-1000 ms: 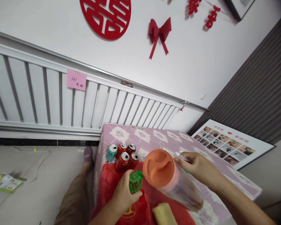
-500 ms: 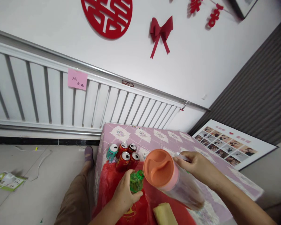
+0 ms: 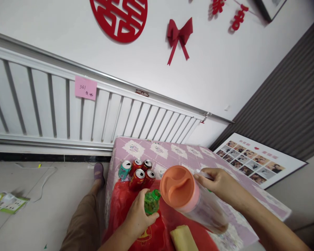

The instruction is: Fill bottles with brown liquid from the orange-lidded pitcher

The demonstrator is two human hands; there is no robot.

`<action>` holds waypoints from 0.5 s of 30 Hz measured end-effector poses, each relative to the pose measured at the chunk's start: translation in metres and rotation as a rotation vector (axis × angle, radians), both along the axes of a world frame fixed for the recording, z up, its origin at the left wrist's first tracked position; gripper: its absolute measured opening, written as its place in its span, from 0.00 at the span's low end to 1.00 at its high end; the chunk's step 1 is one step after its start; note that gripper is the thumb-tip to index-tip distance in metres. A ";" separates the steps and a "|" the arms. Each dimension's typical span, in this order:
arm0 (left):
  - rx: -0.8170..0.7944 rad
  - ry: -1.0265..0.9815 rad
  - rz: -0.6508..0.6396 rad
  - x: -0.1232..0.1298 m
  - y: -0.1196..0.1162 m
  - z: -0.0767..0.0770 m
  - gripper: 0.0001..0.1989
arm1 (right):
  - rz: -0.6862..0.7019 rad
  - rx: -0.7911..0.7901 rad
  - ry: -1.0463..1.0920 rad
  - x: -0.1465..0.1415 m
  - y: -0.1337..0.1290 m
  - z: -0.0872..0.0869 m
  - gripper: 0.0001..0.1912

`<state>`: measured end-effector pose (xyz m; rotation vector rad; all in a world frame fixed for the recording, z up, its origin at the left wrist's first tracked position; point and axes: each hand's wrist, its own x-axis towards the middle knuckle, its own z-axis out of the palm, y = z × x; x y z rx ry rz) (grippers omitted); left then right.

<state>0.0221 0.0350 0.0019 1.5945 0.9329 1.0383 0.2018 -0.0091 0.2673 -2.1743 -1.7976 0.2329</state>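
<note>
My left hand (image 3: 140, 212) is wrapped round a green bottle (image 3: 151, 202) with an uncapped mouth. In my right hand (image 3: 216, 183) is the handle of a clear pitcher (image 3: 206, 216) with an orange lid (image 3: 178, 186). The pitcher tilts toward the bottle, its lid edge right beside the bottle mouth; I cannot tell whether they touch. Some brownish liquid lies toward the pitcher's base. Below both hands is a red tray (image 3: 120, 209), and on it a folded yellow cloth (image 3: 183, 238).
Opened cans stand grouped behind the tray: a teal can (image 3: 125, 169) and several red cans (image 3: 137, 178). They rest on a purple patterned tablecloth (image 3: 170, 148). A white radiator (image 3: 62, 104) runs behind. A framed photo board (image 3: 259, 160) leans at right; a power strip (image 3: 15, 204) lies on the floor.
Almost nothing differs. The whole view has shifted very slightly, and both hands keep the same hold on the bottle and pitcher.
</note>
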 end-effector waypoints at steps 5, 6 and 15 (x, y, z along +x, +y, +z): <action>-0.001 -0.009 -0.006 -0.001 -0.001 0.001 0.38 | -0.002 -0.001 0.024 0.000 -0.001 0.000 0.20; -0.003 -0.007 -0.008 -0.001 -0.001 0.002 0.38 | 0.001 0.005 0.024 -0.001 -0.001 0.001 0.20; 0.005 0.001 -0.005 -0.001 -0.002 0.002 0.38 | 0.003 0.011 -0.008 0.001 -0.001 0.000 0.20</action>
